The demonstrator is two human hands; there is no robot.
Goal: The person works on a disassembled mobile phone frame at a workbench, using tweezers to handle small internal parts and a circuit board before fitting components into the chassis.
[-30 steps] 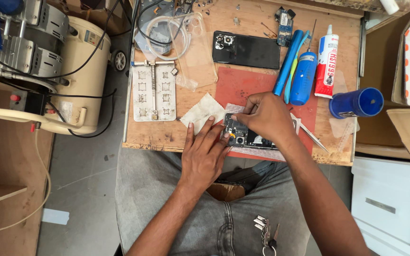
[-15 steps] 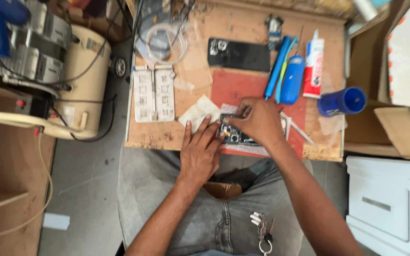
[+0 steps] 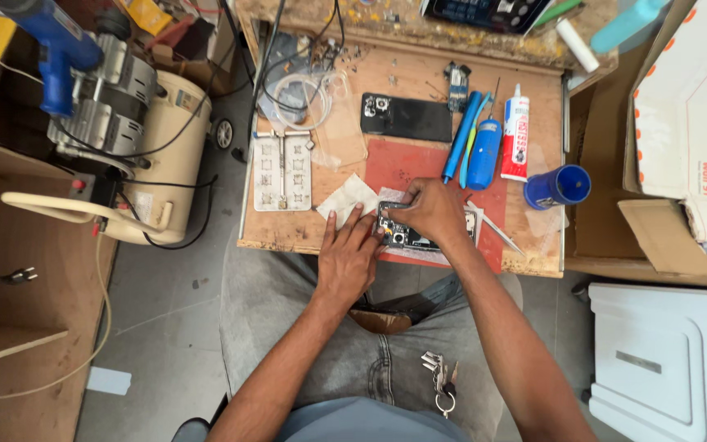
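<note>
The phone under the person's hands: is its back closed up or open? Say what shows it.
Open. The phone lies flat with dark inner parts and circuitry exposed, left hand steadying its edge and right hand working on top.

Both bare forearms reach up from the bottom of the view and converge toward the middle, the left one coming in from lower left and the right one from lower right at a steeper slant. The left hand (image 3: 347,254) lies palm down with its back to the camera, fingers stretched forward and slightly spread, the fingertips pressed flat. The right hand (image 3: 431,211) sits just beyond and beside it, knuckles up, fingers curled inward in a pinch, its wrist bent slightly.
</note>
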